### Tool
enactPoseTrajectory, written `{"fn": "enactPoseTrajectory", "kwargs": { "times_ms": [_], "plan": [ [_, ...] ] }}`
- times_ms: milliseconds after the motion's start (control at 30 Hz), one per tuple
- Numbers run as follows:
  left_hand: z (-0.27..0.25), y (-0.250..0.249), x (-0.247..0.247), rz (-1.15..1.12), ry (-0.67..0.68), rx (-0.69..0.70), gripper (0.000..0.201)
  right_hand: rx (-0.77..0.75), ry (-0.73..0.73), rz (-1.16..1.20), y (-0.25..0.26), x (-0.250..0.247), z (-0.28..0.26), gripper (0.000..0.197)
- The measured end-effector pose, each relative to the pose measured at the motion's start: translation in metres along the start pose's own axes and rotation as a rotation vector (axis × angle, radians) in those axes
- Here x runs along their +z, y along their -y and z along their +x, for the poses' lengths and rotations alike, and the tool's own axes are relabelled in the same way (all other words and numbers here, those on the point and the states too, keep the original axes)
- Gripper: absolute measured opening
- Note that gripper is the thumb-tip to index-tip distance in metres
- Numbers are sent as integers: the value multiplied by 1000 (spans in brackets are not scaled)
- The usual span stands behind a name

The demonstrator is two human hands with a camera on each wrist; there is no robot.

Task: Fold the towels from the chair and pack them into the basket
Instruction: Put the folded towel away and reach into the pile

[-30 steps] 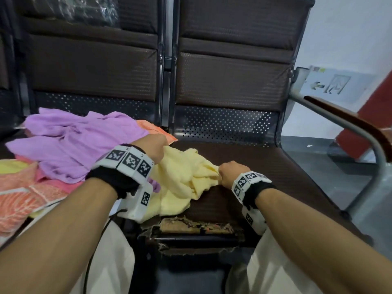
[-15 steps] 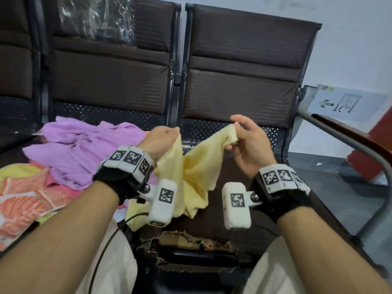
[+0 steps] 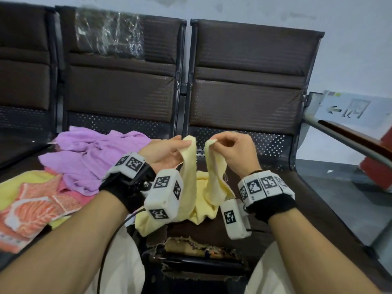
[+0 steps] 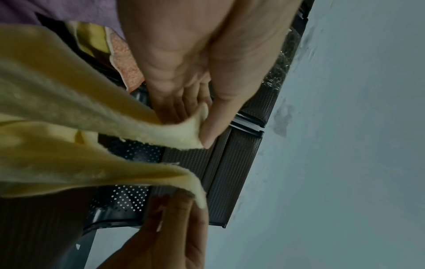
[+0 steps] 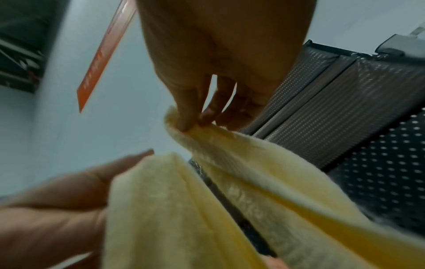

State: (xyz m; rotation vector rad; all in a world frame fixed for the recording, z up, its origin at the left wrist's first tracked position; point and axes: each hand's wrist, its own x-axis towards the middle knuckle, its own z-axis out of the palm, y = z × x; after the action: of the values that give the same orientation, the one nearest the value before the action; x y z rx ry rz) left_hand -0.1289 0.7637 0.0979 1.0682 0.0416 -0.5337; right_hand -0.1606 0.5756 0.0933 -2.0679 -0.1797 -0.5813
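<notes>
- Left hand and right hand are each pinching 1 yellow towel corner, now closer together than 0.5 s ago.
- The towel's bottom is resting on the chair.

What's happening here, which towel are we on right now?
The yellow towel. The left hand and the right hand each pinch a piece of its top edge, held up close together, while the rest hangs down onto the seat of the brown chair. The purple towel and the orange patterned towel lie unfolded on the neighbouring seat. No basket in view.
</notes>
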Motion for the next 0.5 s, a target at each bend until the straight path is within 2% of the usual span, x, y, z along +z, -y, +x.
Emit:
{"fn": "enactPoseTrajectory", "kwargs": {
  "times_ms": [67, 133, 233, 367, 433, 500],
  "plan": [
    [2, 1, -1, -63, 7, 50, 35, -111, -38, 39, 9, 0, 1, 7],
    [2, 2, 1, -58, 4, 141, 36, -204, -108, 183, 21, 1, -2, 10],
    [3, 4, 9, 71, -52, 315, 33, -189, -132, 446, 32, 4, -3, 14],
    [-2, 12, 17, 278, -98, 443, 18, -97, -141, 215, 25, 10, -2, 22],
    [-4, 16, 16, 364, -144, 501, 12, -103, -141, 220, 28, 11, -2, 23],
    [-6, 16, 15, 431, -203, 561, 15, -145, -131, 325, 33, 11, -3, 24]
  ]
}}
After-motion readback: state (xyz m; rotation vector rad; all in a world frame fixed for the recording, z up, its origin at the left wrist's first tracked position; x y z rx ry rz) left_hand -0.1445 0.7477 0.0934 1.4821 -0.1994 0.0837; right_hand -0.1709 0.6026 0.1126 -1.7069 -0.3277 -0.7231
